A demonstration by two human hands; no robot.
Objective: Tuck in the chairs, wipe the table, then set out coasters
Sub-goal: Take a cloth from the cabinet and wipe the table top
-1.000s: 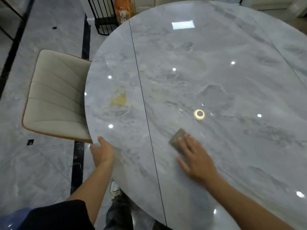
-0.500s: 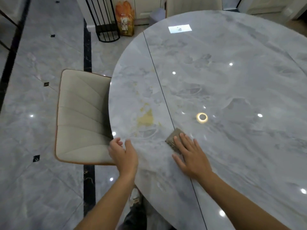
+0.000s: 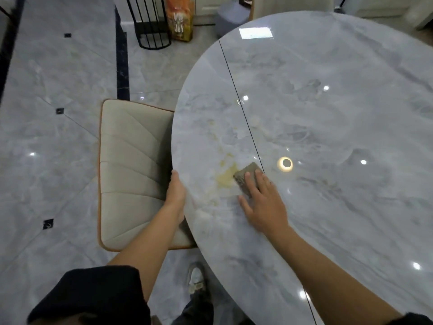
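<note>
The right hand (image 3: 263,204) lies flat on the grey marble table (image 3: 328,118), near its left rim. Its fingers (image 3: 260,181) are straight and spread, pressing down on a small brownish-grey cloth (image 3: 251,169); nothing is clenched or pinched. The cloth sits under the fingertips only. Its far corner and left edge show beyond them, and the palm and thumb rest on bare marble on the near side.

The cloth's left edge touches a yellow stain (image 3: 226,177), which trails off in fainter specks toward the far side and toward the near rim. A thin dark seam (image 3: 241,109) crosses the tabletop, and the cloth lies just left of it, with its right corner at the line. A bright ring of reflected light (image 3: 285,164) shows just right of the seam.

The left hand (image 3: 177,193) is at the table's left rim, level with the stain, with its thumb up against the edge. Its fingers are hidden, so whether it grasps the rim cannot be told.

A cream padded chair (image 3: 131,165) stands to the left, its right side tucked beneath the tabletop. On the far floor stand an orange bag (image 3: 180,17) and a black wire stand (image 3: 150,24).
</note>
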